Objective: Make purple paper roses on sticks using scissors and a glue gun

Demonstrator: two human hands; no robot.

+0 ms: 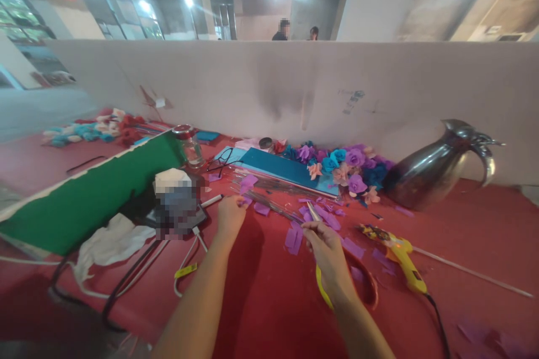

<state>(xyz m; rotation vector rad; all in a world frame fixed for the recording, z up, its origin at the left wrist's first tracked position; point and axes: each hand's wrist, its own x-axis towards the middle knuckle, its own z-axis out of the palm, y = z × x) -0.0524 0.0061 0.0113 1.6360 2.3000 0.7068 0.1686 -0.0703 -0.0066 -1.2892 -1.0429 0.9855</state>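
My left hand (231, 217) is closed in a pinch at a small piece of purple crepe paper (246, 200), beside another purple piece (248, 182). My right hand (326, 247) has its thumb and fingers pressed together at the near end of a thin wire stem (278, 208), which slants back toward my left hand. Under the right hand lie scissors (320, 283) with a yellow and orange handle, their blades pointing away and partly hidden. Cut purple paper pieces (293, 237) are scattered around it on the red tabletop (269, 297).
At right are a yellow glue gun (406, 263) with a glue stick and a steel jug (429, 171). Paper flowers (343, 165) and a blue folder (278, 165) lie behind. A green board (96, 196), cables (113, 297) and a glass jar (191, 148) occupy the left.
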